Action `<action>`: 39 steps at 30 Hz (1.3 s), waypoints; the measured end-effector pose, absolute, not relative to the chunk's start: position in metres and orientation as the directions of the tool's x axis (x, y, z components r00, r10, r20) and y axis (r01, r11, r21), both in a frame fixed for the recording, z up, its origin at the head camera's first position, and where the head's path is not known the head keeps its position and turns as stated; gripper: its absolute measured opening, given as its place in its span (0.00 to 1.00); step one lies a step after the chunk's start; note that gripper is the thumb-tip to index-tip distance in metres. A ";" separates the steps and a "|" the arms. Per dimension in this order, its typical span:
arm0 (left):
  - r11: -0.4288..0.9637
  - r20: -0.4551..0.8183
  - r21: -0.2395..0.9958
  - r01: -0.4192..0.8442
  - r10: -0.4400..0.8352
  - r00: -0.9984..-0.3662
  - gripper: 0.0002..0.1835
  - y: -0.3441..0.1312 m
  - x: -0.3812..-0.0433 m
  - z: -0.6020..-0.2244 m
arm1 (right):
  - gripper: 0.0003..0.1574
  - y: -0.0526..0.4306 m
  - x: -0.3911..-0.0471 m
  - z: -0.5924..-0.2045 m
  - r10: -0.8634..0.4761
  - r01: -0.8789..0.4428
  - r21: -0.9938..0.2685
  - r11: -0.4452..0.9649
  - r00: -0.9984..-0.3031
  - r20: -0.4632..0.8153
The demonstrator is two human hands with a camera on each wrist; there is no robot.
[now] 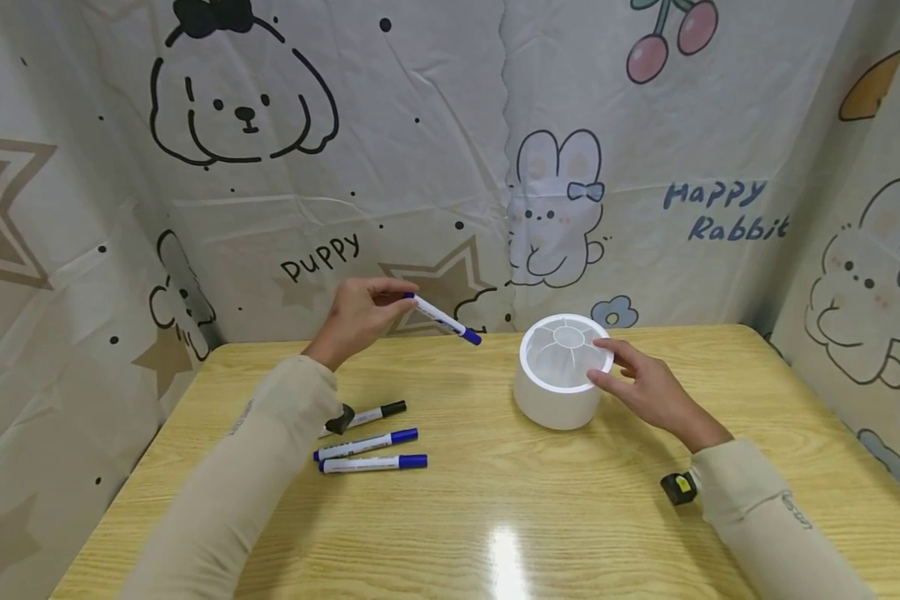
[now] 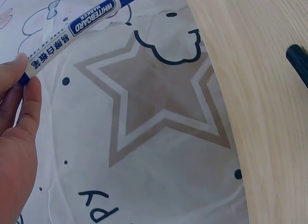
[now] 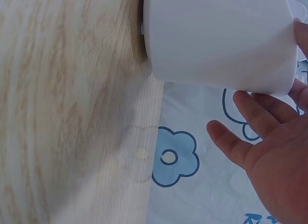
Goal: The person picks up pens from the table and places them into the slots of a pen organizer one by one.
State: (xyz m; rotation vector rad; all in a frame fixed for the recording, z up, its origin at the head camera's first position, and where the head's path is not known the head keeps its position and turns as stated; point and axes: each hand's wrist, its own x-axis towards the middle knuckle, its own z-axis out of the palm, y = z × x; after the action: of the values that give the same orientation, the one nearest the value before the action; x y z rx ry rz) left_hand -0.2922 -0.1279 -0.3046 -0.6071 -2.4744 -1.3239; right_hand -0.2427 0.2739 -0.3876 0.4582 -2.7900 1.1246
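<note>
My left hand (image 1: pixel 363 315) pinches a blue whiteboard marker (image 1: pixel 442 317) by its rear end, above the back of the table. The marker slants down to the right, blue cap lowest in the head view. In the left wrist view, thumb and fingertips meet at the end of the marker (image 2: pixel 72 38), and its "WHITEBOARD MARKER" label shows. My right hand (image 1: pixel 648 387) grips the rim of a round white pen holder (image 1: pixel 558 404), divided inside into several compartments. In the right wrist view, fingertips of the hand (image 3: pixel 274 151) touch the side of the holder (image 3: pixel 221 41).
On the wooden table (image 1: pixel 480 517), left of the holder, lie two blue markers (image 1: pixel 367 446) and a black marker (image 1: pixel 378 414), partly hidden by the left wrist's camera. A printed cloth (image 1: pixel 420 167) hangs behind the table's back edge and along both sides.
</note>
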 end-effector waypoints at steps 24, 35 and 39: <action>0.344 0.508 0.755 0.559 0.234 -0.829 0.10 -0.090 -0.300 -0.291 | 0.36 0.272 -0.241 -0.387 -0.243 -0.325 -0.662 0.675 -0.946 0.216; 0.256 0.538 0.763 0.593 0.257 -0.803 0.11 -0.066 -0.304 -0.287 | 0.36 0.272 -0.241 -0.387 -0.236 -0.313 -0.659 0.684 -0.950 0.206; 0.264 0.535 0.760 0.593 0.264 -0.803 0.11 -0.059 -0.303 -0.287 | 0.37 0.273 -0.242 -0.387 -0.234 -0.305 -0.660 0.687 -0.952 0.197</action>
State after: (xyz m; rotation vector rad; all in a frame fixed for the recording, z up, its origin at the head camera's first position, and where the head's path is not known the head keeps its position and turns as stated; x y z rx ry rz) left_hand -0.3034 -0.0591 -0.2866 -0.7877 -2.2388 -1.5520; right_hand -0.2415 0.2728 -0.3866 0.4476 -2.7954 1.1197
